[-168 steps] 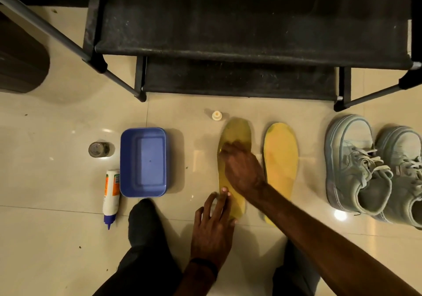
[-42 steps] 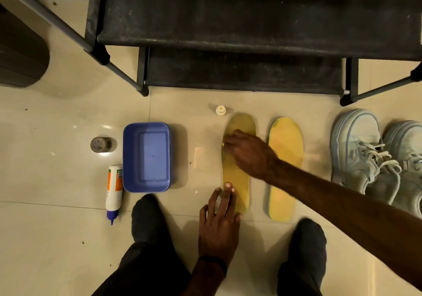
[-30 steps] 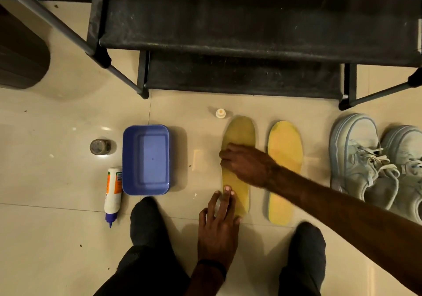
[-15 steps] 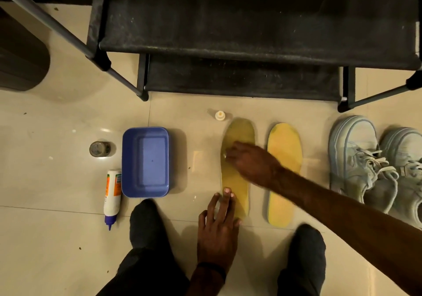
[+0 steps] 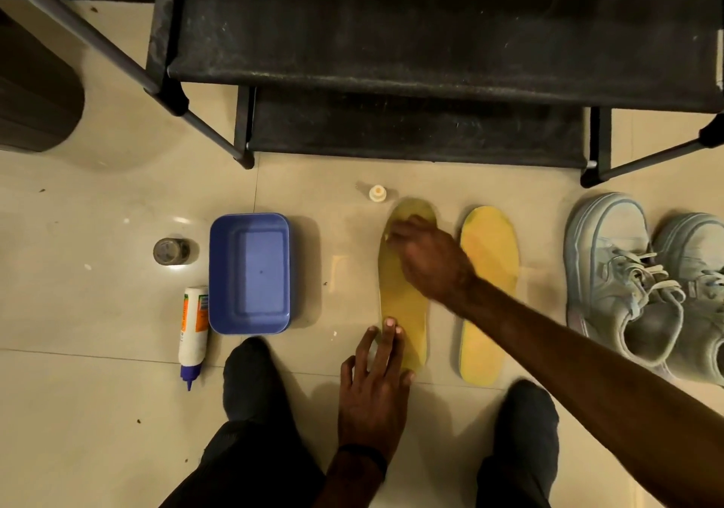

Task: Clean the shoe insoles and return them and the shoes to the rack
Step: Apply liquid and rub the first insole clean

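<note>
Scrubbing has carried our right hand (image 5: 427,260) from mid-sole up to the toe of the left insole (image 5: 403,296) on the floor; whether its fingers grasp anything, we cannot tell. Left hand (image 5: 372,390) pins the heel, fingers straight. Second insole (image 5: 489,272) awaits.

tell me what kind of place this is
Likely a home entryway or shoe corner: a black shoe rack stands on a glossy tiled floor, with pale sneakers and two yellow insoles laid out below it.
</note>
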